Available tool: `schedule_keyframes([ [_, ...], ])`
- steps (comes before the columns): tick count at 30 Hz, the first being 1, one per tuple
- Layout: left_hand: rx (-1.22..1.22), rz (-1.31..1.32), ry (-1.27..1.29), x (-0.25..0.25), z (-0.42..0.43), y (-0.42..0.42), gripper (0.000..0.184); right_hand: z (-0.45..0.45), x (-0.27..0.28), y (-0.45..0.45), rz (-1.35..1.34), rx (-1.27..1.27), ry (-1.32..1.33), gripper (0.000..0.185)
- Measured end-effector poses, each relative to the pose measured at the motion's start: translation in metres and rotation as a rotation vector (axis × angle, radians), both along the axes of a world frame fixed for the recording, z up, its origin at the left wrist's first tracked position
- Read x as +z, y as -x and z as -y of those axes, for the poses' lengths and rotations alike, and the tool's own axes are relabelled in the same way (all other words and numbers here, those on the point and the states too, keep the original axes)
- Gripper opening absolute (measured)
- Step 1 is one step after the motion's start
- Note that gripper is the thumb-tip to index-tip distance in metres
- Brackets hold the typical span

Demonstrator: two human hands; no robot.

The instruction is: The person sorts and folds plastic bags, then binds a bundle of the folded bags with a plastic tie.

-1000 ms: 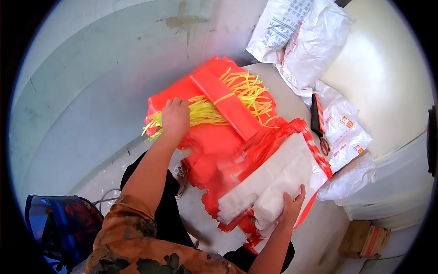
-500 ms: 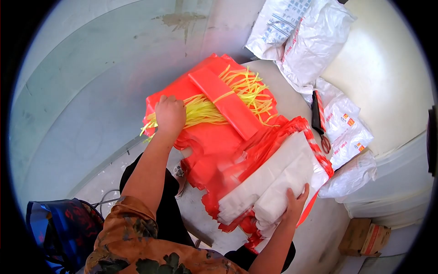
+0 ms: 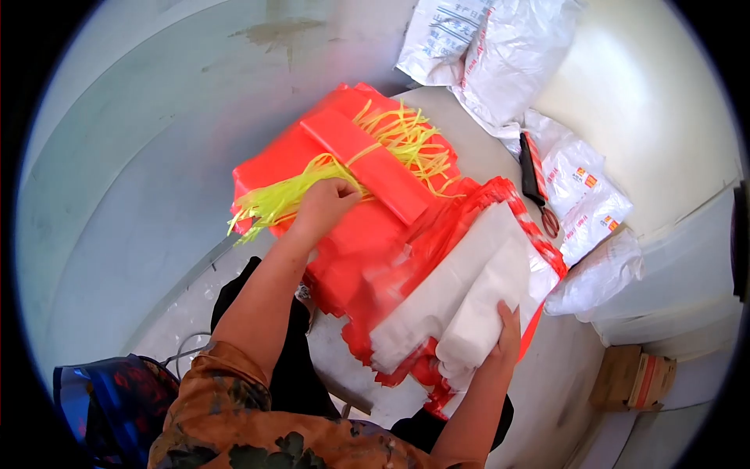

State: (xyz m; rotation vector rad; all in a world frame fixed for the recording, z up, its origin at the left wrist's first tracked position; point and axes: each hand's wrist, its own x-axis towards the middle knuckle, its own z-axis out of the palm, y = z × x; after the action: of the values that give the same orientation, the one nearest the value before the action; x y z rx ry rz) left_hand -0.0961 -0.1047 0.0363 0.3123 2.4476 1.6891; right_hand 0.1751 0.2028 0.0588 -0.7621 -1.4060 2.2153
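My left hand (image 3: 326, 207) is closed, its fingertips pinched together over the red plastic beside a bundle of yellow strips (image 3: 273, 191). Whatever it may hold is too small to make out. The strips lie under a folded red plastic band (image 3: 367, 166), which a thin yellow tie crosses. Beneath them spreads a pile of red plastic sheets (image 3: 266, 160). My right hand (image 3: 506, 336) grips the right edge of a folded stack of white sheets (image 3: 476, 293), thumb on top. Red-and-white crumpled plastic edging (image 3: 512, 199) runs along the stack's far side.
Scissors (image 3: 550, 223) with a black-and-red sleeve lie past the stack. White printed bags (image 3: 519, 55) line the back right. A cardboard box (image 3: 617, 375) sits at lower right, and a blue bag (image 3: 117, 399) stands at lower left. A curved pale wall (image 3: 141, 156) rises at left.
My left hand has moved right, from the left part of the yellow strips towards the red band. My right hand stays on the white sheets, whose upper fold is now raised more. The view has shifted slightly.
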Motion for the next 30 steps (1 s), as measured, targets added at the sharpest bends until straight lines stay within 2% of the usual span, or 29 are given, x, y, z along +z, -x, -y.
schedule_keyframes([
  [3, -0.163, 0.341, -0.455, -0.009, -0.034, -0.012, 0.017, 0.013, 0.009, -0.003, 0.027, -0.149, 0.343, 0.058],
  [5, -0.294, 0.644, -0.728, -0.002, -0.055, -0.029, 0.012, 0.01, 0.0, -0.004, 0.016, -0.218, 0.335, 0.052],
  [8, -0.352, 0.745, -0.777, -0.001, -0.093, -0.061, 0.012, 0.011, 0.001, -0.008, -0.051, -0.243, 0.332, 0.049],
  [11, -0.435, 0.684, -0.655, 0.007, -0.12, -0.095, 0.013, 0.025, 0.018, -0.007, -0.09, -0.21, 0.345, 0.05],
  [14, -0.511, 0.506, -0.509, 0.004, -0.142, -0.12, 0.017, 0.055, 0.061, -0.007, -0.048, -0.216, 0.395, 0.052],
  [15, -0.56, 0.525, -0.499, 0.003, -0.146, -0.125, 0.022, 0.061, 0.069, -0.008, -0.026, -0.224, 0.419, 0.052],
  [18, -0.623, 0.553, -0.533, -0.003, -0.163, -0.148, 0.025, 0.047, 0.038, -0.013, -0.027, -0.087, 0.131, 0.056],
  [19, -0.649, 0.83, -0.624, 0.0, -0.164, -0.15, 0.031, 0.037, 0.024, -0.012, -0.062, -0.006, 0.089, 0.061],
  [22, -0.736, 0.942, -0.764, 0.016, -0.157, -0.155, 0.032, 0.027, 0.0, -0.014, 0.008, -0.026, -0.007, 0.06],
  [23, -0.794, 0.883, -0.715, 0.005, -0.16, -0.154, 0.034, 0.021, -0.007, -0.016, 0.016, -0.021, -0.017, 0.059],
  [26, -0.762, 0.929, -0.691, -0.014, -0.168, -0.155, 0.033, 0.014, -0.009, -0.017, 0.085, -0.023, -0.027, 0.057],
  [29, -0.752, 0.748, -0.615, -0.028, -0.176, -0.152, 0.034, 0.008, -0.003, -0.016, 0.11, 0.0, -0.053, 0.054],
  [30, -0.698, 0.838, -0.679, -0.024, -0.174, -0.149, 0.033, 0.005, -0.002, -0.014, 0.121, 0.004, -0.085, 0.052],
])
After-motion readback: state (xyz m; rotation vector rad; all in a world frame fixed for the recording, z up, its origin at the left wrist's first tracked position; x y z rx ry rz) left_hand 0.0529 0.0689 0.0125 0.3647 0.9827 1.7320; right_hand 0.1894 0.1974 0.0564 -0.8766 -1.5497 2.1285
